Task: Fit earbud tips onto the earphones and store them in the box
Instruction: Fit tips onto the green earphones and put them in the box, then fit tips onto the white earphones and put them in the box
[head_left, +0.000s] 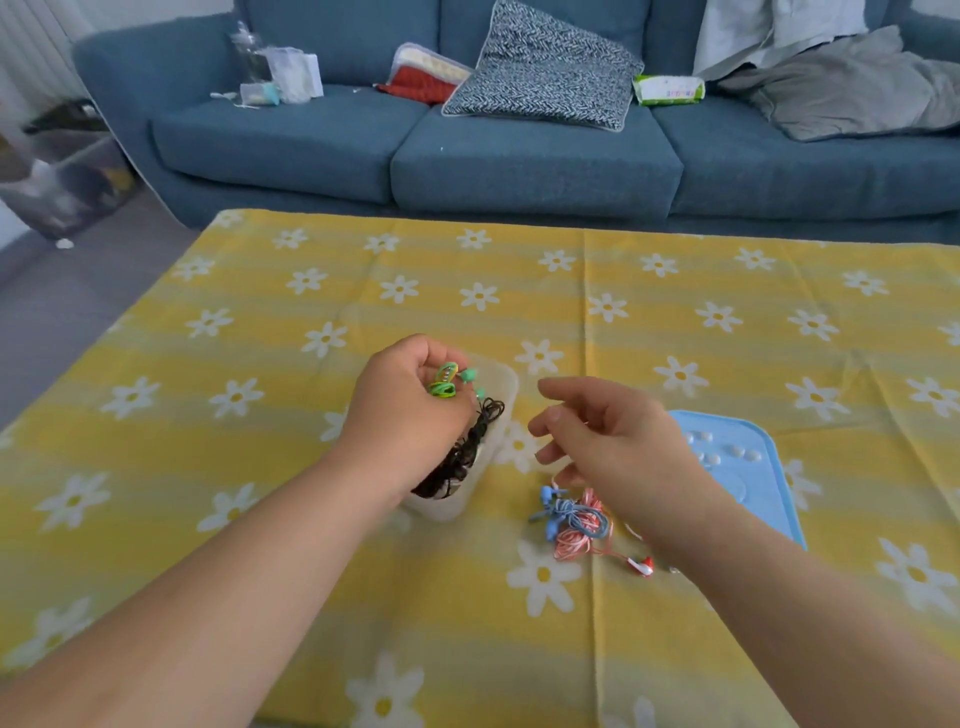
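My left hand grips a coiled green earphone and holds it over the translucent white box. Black earphone cable lies bunched inside that box. My right hand hovers to the right of the box with its fingers loosely curled and nothing in them. Below it on the cloth lie a blue earphone and a red-and-white earphone, tangled together. Small white earbud tips sit on a light blue mat, partly hidden behind my right wrist.
A yellow tablecloth with white daisies covers the table. Behind it stands a blue sofa holding a patterned cushion, a tissue pack and clothes. Floor clutter sits at the far left.
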